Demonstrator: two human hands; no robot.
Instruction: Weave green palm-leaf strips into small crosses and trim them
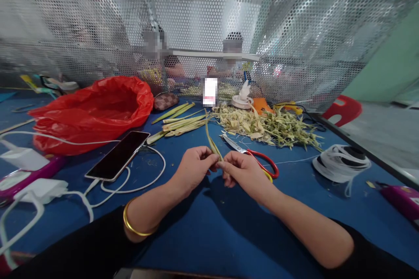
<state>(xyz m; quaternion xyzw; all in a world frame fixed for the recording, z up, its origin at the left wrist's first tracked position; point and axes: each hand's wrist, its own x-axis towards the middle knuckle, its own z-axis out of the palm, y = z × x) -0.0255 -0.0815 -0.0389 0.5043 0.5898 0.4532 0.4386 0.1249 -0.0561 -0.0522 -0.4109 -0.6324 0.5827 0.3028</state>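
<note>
My left hand [194, 166] and my right hand [244, 170] meet above the blue table. Both pinch the lower end of a thin green plant strip [212, 141], which rises away from me towards the back. Red-handled scissors [266, 162] lie just behind my right hand, blades pointing to the back left. Beyond my left hand rests a bundle of pale green stalks [185, 124], with more stalks [173, 112] behind it. A heap of dry, leafy trimmings [248, 123] spreads at the back right. The fingertips hide the strip's near end.
An open red plastic bag [91, 109], a phone [119, 156] and white charging cables [163, 161] lie on the left. At right are a coil of white cord [338, 163] and a purple object [401, 198]. A perforated metal screen [203, 13] stands behind, people beyond it.
</note>
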